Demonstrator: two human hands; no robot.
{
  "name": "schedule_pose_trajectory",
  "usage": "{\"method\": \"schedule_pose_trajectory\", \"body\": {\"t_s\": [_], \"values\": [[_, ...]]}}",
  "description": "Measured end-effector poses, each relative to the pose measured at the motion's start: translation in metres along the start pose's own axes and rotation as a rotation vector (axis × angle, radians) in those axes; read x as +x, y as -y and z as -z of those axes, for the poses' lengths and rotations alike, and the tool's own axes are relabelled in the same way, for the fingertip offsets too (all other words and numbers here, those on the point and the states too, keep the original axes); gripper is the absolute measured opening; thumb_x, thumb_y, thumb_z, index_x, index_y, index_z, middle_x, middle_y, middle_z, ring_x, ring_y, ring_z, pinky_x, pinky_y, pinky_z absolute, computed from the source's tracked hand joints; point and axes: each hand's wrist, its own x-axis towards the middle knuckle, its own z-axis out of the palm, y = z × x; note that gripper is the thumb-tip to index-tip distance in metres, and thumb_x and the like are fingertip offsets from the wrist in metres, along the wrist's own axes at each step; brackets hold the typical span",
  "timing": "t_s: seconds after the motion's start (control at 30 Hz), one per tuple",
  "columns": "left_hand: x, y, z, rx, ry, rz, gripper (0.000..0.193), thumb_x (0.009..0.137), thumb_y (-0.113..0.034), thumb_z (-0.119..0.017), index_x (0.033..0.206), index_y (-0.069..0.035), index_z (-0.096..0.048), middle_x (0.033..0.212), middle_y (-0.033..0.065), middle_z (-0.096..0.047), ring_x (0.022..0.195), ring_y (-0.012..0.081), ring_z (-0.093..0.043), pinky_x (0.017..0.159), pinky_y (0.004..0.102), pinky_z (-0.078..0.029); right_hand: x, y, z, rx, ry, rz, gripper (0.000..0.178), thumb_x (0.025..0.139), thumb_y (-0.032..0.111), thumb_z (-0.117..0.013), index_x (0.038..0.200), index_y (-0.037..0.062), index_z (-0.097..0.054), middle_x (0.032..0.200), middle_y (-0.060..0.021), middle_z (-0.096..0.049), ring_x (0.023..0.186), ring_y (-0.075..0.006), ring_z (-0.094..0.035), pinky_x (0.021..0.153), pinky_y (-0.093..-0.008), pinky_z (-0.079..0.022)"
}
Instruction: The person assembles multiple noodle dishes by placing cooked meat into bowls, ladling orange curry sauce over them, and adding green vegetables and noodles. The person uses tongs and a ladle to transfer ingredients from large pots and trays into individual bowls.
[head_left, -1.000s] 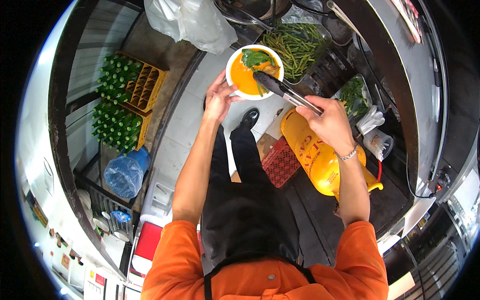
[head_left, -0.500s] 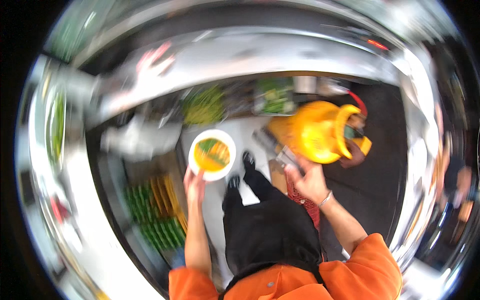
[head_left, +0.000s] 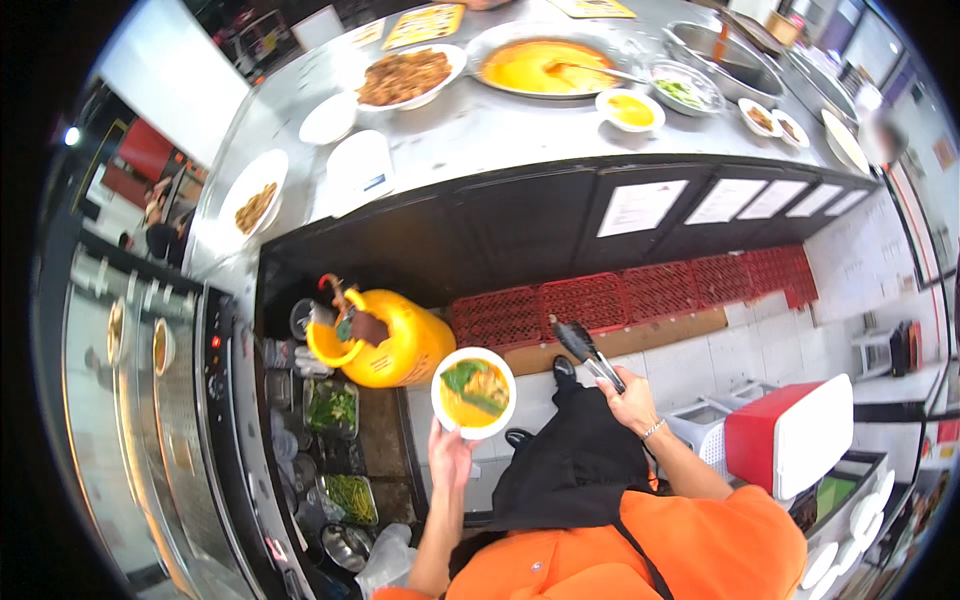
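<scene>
Left hand (head_left: 451, 455) is gripping a white bowl (head_left: 478, 433) by its near side, just right of the yellow gas cylinder (head_left: 405, 345). Leafy greens (head_left: 462, 374) are already sitting in orange soup (head_left: 454, 403); anything left to add isn't showing. Right hand (head_left: 632, 402) is holding black-tipped tongs (head_left: 580, 346), load unclear.

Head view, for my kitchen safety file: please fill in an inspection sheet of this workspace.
Surface: shiny grey counter, bearing a pan of orange liquid and dishes of food.
Job's things: white bowl of orange liquid with greens; dark-ended tongs.
Clutter: red crates or mats low along the counter's front; yellow gas cylinder nearby.
Hands: left hand holds the white bowl; right hand holds the tongs.
Cables: nothing seen clearly.
Surroundings: red cool box with a white lid on the right; paper sheets on the counter's front.
</scene>
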Motion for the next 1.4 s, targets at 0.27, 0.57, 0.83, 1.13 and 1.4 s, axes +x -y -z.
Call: {"method": "schedule_pose_trajectory", "body": {"t_s": [0.27,0.57,0.83,1.13,1.4], "values": [[0.236,0.028,-0.266,-0.046,0.199,-0.095,0.054,0.089,0.006,-0.045,0.140,-0.004,-0.030,0.134,0.0228,-0.046,0.116,0.0391,-0.055,0.090,0.0554,-0.053,0.050,-0.112,0.104,0.112,-0.259,-0.231,0.046,0.087,0.035,-0.065,0.103,-0.0075,-0.063,0.065,-0.0198,-0.063,0.060,-0.0319,-0.064,0.060,-0.0390,-0.049],[0.390,0.048,-0.405,-0.069,-0.142,-0.195,0.044,0.094,0.009,-0.032,0.137,-0.002,-0.032,0.133,0.0204,-0.044,0.115,0.0396,-0.055,0.094,0.0612,-0.050,0.249,-0.101,0.229,0.251,-0.340,0.178,0.037,0.090,0.025,-0.064,0.111,-0.0051,-0.059,0.080,-0.0128,-0.065,0.072,-0.0172,-0.060,0.068,-0.0326,-0.048],[0.371,0.113,-0.447,-0.074,-0.121,0.006,0.040,0.094,-0.005,-0.051,0.129,0.008,-0.037,0.129,0.0200,-0.045,0.108,0.0374,-0.058,0.089,0.0497,-0.054,0.453,-0.033,0.257,0.437,-0.252,0.360,0.038,0.097,0.030,-0.055,0.114,-0.0038,-0.049,0.087,-0.0123,-0.065,0.068,-0.0150,-0.061,0.061,-0.0296,-0.049],[0.418,0.114,-0.498,0.341,0.218,-0.057,0.037,0.099,-0.006,-0.037,0.135,0.004,-0.037,0.129,0.0170,-0.050,0.111,0.0282,-0.059,0.087,0.0409,-0.057,0.539,0.007,0.233,0.351,-0.156,0.444,0.046,0.098,0.039,-0.052,0.111,-0.0053,-0.049,0.093,-0.0172,-0.064,0.084,-0.0228,-0.060,0.077,-0.0336,-0.047],[0.347,0.102,-0.466,0.033,0.290,-0.017,0.053,0.096,-0.003,-0.045,0.144,0.000,-0.023,0.131,0.0186,-0.050,0.107,0.0284,-0.062,0.079,0.0418,-0.060,0.462,0.039,0.256,0.388,-0.036,0.284,0.040,0.100,0.029,-0.052,0.121,-0.0046,-0.046,0.097,-0.0089,-0.061,0.087,-0.0111,-0.054,0.074,-0.0257,-0.045]]}}
